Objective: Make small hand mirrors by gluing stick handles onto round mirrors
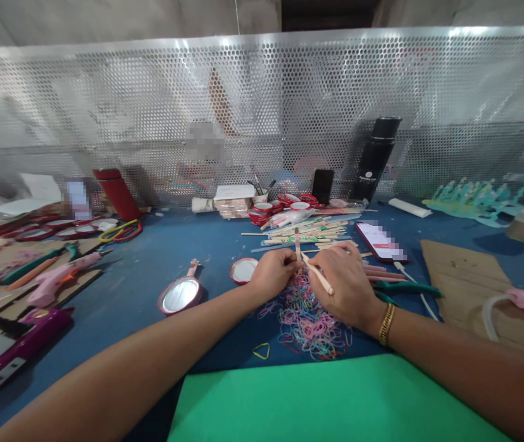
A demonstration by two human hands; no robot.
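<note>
My left hand (276, 270) is closed in a pinch on the lower part of a flat wooden stick (297, 240), which stands upright with a darker tip. Just to its right, my right hand (342, 282) grips a pale pen-like stick (320, 277) held at a slant, its upper end meeting the wooden stick; the fingertips are partly hidden. Below both hands lies a pile of coloured rubber bands (314, 325). Beside my left wrist is a round red-rimmed lid (242, 271). A small round mirror with a handle (181, 296) lies farther left.
Behind the hands lie wooden sticks (308, 231) and red-rimmed rounds (262, 212). At right are a lit phone (381, 240), green-handled pliers (406, 288) and cardboard (469, 276). Glue guns (61, 279) and a purple device (26, 344) lie left. A green sheet (317, 405) is nearest me.
</note>
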